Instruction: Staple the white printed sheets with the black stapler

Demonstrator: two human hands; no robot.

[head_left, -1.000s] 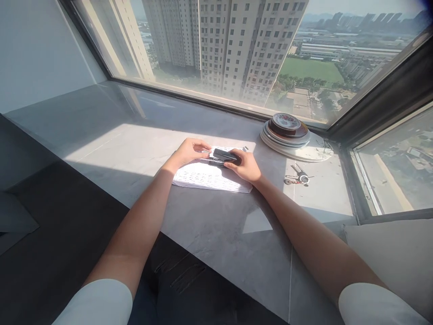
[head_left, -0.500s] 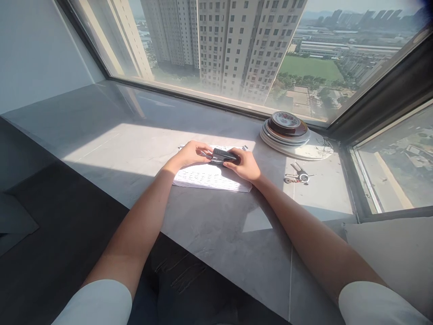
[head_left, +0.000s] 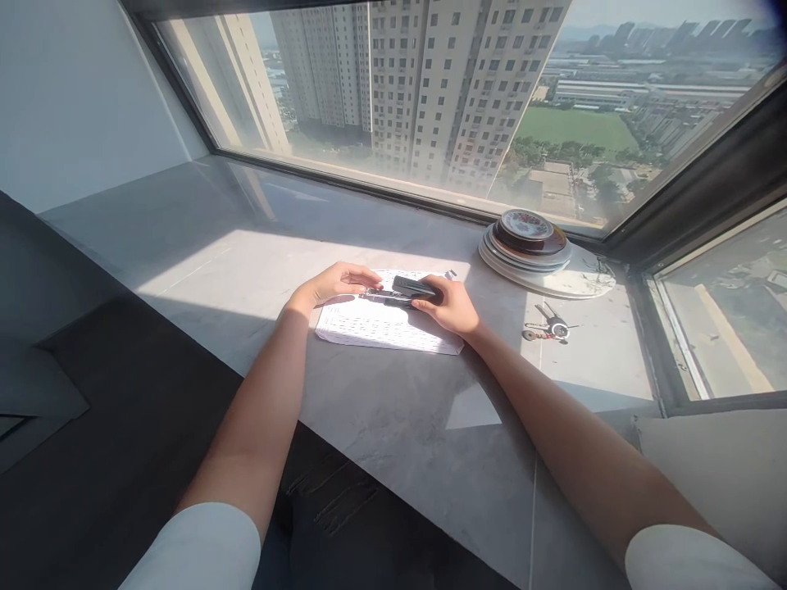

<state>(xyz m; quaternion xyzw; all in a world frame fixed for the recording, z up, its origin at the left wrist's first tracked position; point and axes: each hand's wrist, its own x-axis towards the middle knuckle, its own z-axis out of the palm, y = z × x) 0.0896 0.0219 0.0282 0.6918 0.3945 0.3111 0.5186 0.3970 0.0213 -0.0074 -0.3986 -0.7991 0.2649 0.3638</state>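
Observation:
A black stapler-like tool (head_left: 411, 287) lies over white printed paper (head_left: 387, 328) on the grey stone ledge (head_left: 369, 401). My right hand (head_left: 452, 305) is closed round the tool's right end. At its left end, my left hand (head_left: 340, 283) is bent with the fingertips close together, by a thin dark part that sticks out over the paper. What the left fingers hold, if anything, is too small to make out. A small dark piece (head_left: 451, 274) rests by the sheet's upper right corner.
Stacked plates and bowls (head_left: 525, 242) stand at the back right by the window. In front of them lies a small metal device with wheel-like round parts (head_left: 557, 329). The ledge's front edge (head_left: 258, 387) runs diagonally below my left arm.
My left hand has shifted left, away from the tool's upper part. More of the thin dark part now shows between my hands. The whole view has moved slightly.

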